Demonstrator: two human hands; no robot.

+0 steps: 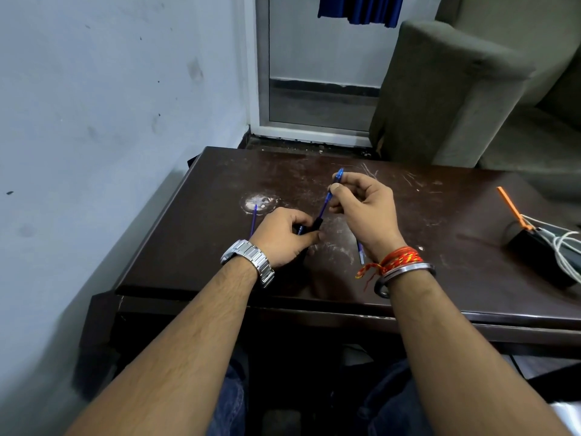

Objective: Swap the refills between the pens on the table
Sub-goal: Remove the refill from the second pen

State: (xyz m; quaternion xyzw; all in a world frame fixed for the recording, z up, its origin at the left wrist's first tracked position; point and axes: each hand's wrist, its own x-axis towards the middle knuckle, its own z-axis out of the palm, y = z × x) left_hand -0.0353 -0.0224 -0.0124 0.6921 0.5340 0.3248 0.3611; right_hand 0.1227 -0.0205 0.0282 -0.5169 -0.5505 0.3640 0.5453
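Refill [323,208] mid-insertion: right hand [361,212] pinches its blue top end and steers it down into the black barrel [306,228] clamped in the left hand [284,237] over the table [195,247], spare refill [253,221] lying just left.

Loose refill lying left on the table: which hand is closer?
Left. The left hand sits just right of the loose refill, gripping a black pen barrel. The right hand is farther right, pinching the blue pen.
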